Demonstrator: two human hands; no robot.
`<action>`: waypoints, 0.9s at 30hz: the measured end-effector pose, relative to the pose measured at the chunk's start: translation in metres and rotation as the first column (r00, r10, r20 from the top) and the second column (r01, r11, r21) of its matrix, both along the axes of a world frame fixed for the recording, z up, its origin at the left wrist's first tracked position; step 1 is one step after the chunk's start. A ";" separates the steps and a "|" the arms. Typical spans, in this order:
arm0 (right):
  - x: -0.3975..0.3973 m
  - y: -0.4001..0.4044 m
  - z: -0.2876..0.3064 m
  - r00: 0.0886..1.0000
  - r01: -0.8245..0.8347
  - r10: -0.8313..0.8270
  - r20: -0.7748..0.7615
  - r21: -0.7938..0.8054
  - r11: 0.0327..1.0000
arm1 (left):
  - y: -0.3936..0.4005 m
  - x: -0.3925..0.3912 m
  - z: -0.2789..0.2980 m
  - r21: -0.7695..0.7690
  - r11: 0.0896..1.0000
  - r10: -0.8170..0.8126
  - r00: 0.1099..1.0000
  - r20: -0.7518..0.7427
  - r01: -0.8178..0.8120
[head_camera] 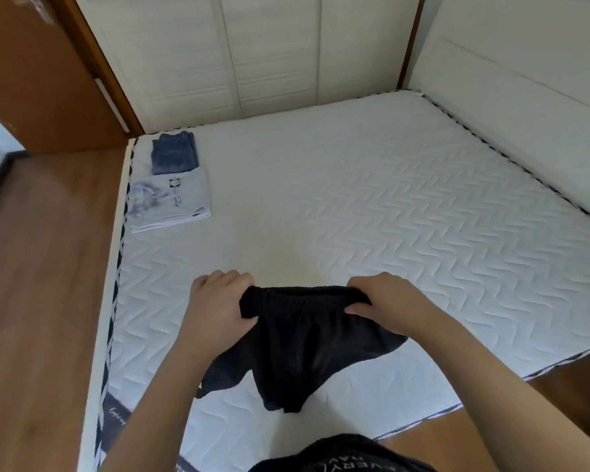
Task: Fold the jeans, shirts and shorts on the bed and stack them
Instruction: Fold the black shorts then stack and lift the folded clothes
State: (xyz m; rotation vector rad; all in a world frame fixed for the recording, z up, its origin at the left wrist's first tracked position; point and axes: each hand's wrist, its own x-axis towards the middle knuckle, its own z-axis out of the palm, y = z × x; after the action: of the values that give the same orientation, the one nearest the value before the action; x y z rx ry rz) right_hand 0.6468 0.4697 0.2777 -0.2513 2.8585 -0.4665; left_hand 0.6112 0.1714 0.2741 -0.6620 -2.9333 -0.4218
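Done: jeans (174,153) and shirt (171,202) folded, far left on bed (389,199), touching, not stacked. In progress: left hand (215,301) and right hand (385,298) gripping shorts (304,342) by waistband, hem on near bed. Remaining: folding shorts, stacking.

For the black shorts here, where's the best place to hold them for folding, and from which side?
Probably the elastic waistband, at its two ends, from the near edge of the mattress. The left hand and right hand already grip the black shorts there; the gathered band is stretched level between them and the legs hang toward the person, so the shorts could be laid flat evenly.
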 end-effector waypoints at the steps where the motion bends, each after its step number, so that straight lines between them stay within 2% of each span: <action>1: 0.001 -0.005 0.001 1.000 -0.012 0.012 -0.004 -0.005 1.000 | -0.007 0.008 0.001 -0.017 1.000 0.006 1.000 0.020 -0.006; 3: 0.003 -0.014 0.001 0.999 -0.041 0.041 0.003 -0.019 0.999 | -0.020 0.024 0.003 -0.033 0.999 0.001 0.996 0.085 0.002; 5: 0.007 -0.023 -0.001 0.997 -0.071 0.073 0.022 -0.068 0.995 | -0.032 0.045 0.005 0.018 0.999 0.027 0.981 0.194 -0.032; 8: 0.014 -0.038 0.000 0.984 -0.130 0.154 0.086 -0.235 0.963 | -0.052 0.081 0.009 0.075 0.978 0.165 0.946 0.280 -0.193; 12: 0.029 -0.065 0.002 0.963 -0.207 0.252 0.093 -0.341 0.917 | -0.083 0.120 0.017 -0.015 0.968 0.251 0.954 0.162 -0.252; 15: 0.036 -0.086 0.005 0.955 -0.249 0.289 0.066 -0.350 0.903 | -0.105 0.143 0.027 -0.139 0.957 0.258 0.966 -0.003 -0.256; 17: 0.039 -0.103 0.010 0.943 -0.297 0.329 0.040 -0.340 0.892 | -0.120 0.160 0.031 -0.177 0.933 0.308 0.950 -0.052 -0.312; 21: 0.042 -0.151 0.025 0.917 -0.371 0.399 -0.006 -0.381 0.847 | -0.160 0.197 0.030 -0.216 0.870 0.445 0.894 -0.045 -0.444; 24: 0.045 -0.188 0.038 0.885 -0.422 0.466 -0.001 -0.423 0.802 | -0.190 0.218 0.032 -0.270 0.839 0.496 0.868 0.018 -0.473; 27: 0.050 -0.241 0.046 0.833 -0.492 0.551 0.044 -0.396 0.775 | -0.236 0.244 0.036 -0.221 0.840 0.509 0.861 0.003 -0.496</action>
State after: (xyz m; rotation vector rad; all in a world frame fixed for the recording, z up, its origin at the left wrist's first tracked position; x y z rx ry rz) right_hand 0.6970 0.2287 0.3239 -1.0015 2.3676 -0.8513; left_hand 0.8551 -0.0649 0.3099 0.1313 -3.0704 -0.0706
